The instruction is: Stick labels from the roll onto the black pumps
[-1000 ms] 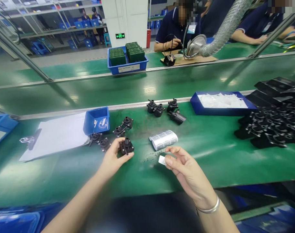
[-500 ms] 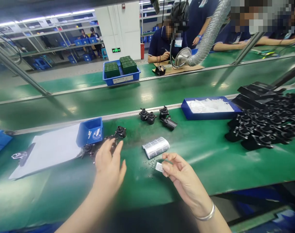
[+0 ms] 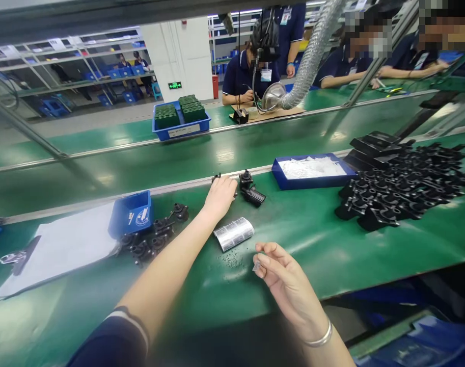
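Observation:
My left hand [image 3: 219,195] reaches far forward to the belt's rail, its fingers curled down over a small black plastic part [image 3: 216,177] whose tip pokes out beside the hand. Two more black parts [image 3: 251,189] lie just to its right. My right hand [image 3: 283,280], with a bangle on the wrist, hovers over the near belt and pinches a small white label [image 3: 256,266] between thumb and forefinger. A curled strip of labels [image 3: 234,233] lies between the two hands. A cluster of the same black parts [image 3: 150,240] sits at the left.
A small blue bin [image 3: 130,214] and a clipboard with paper [image 3: 60,247] lie left. A blue tray of white pieces [image 3: 310,171] and a heap of black mouldings [image 3: 400,186] stand right. Across the conveyor is a blue crate of green boards [image 3: 181,120], where other people work.
My left hand set its black part down in the left cluster, then stretched forward and right onto the parts by the rail. The right hand kept hold of the label and barely moved.

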### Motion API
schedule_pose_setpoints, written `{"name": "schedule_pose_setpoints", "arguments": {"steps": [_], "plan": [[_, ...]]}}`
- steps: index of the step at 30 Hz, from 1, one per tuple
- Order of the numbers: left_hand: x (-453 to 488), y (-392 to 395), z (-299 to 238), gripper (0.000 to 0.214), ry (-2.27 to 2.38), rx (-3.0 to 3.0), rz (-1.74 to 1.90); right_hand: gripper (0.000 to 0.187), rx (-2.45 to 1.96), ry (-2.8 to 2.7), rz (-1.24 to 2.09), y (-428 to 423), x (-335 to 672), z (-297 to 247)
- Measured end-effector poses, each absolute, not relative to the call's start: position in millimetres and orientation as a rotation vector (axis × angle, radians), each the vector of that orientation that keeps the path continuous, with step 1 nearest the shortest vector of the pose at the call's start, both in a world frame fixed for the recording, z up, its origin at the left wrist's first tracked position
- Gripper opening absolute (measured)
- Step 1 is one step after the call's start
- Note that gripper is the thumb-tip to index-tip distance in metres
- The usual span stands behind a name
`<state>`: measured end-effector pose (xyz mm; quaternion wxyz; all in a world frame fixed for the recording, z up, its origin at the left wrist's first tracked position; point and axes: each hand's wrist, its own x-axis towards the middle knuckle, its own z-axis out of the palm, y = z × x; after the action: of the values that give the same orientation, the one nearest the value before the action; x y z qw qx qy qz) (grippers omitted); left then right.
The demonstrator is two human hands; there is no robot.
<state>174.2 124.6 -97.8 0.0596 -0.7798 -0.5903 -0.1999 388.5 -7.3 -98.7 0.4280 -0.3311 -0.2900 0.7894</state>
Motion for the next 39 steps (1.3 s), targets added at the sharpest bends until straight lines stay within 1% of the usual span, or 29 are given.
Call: {"name": "schedule_pose_setpoints", "arguments": {"steps": [5,7,8,11,13,15,18,20,22,24,25,28,31,34,36,39], "plan": [[173.4,117.0,-83.0,0.026,-1.721,-2.512,-0.584,0.019,-0.812,-0.731,1.994,-7.4,387.7,-101.6],[171.3,98.8,-66.4,0.029,-1.73,-2.513,-0.719,0.018,-0.793,-0.719,1.992,-7.3,389.8,-101.4],[170.0,84.8,-57.4,0.031,-1.756,-2.499,-0.842,0.018,-0.779,-0.71,1.983,-7.2,391.3,-100.8],[165.8,30.5,-37.1,0.033,-2.017,-2.431,-1.739,0.015,-0.72,-0.67,1.963,-8.2,394.1,-96.2],[165.4,-4.8,-34.5,0.034,-2.273,-2.43,-2.172,0.014,-0.642,-0.636,1.995,-11.1,390.9,-90.5],[168.2,-31.2,-40.7,0.035,-2.546,-2.389,-2.419,0.014,-0.536,-0.627,2.072,-16.0,382.8,-84.1],[173.2,-51.2,-56.1,0.035,-2.846,-2.202,-2.626,0.013,-0.426,-0.694,2.188,-23.9,366.6,-77.1],[172.3,-55.8,-63.7,0.04,-2.936,-2.133,-2.77,0.012,-0.435,-0.725,2.198,-27.0,358.3,-76.2],[167.7,-58.2,-68.3,0.051,-2.889,-2.184,-2.923,0.013,-0.473,-0.714,2.172,-27.9,354.1,-78.0],[162.3,-60.1,-72.2,0.061,-2.777,-2.279,-2.991,0.014,-0.503,-0.685,2.167,-27.9,353.0,-81.2],[160.4,-60.8,-74.5,0.063,-2.748,-2.296,-2.974,0.015,-0.51,-0.67,2.177,-28.1,352.9,-82.9],[160.6,-61.9,-82.4,0.052,-2.693,-2.134,-2.99,0.017,-0.5,-0.618,2.215,-30.7,350.6,-87.0],[167.8,-62.2,-88.8,0.039,-2.541,-1.827,-3.264,0.02,-0.495,-0.59,2.263,-34.5,345.3,-88.8],[174.6,-62.1,-92.2,0.034,-2.549,-1.636,-3.451,0.022,-0.53,-0.631,2.262,-35.7,342.2,-88.7],[176.1,-62.0,-94.8,0.034,-2.597,-1.624,-3.408,0.022,-0.585,-0.71,2.237,-34.3,342.7,-88.2],[175.3,-62.7,-99.9,0.036,-2.608,-1.748,-3.23,0.022,-0.683,-0.829,2.197,-30.6,344.7,-87.5]]}}
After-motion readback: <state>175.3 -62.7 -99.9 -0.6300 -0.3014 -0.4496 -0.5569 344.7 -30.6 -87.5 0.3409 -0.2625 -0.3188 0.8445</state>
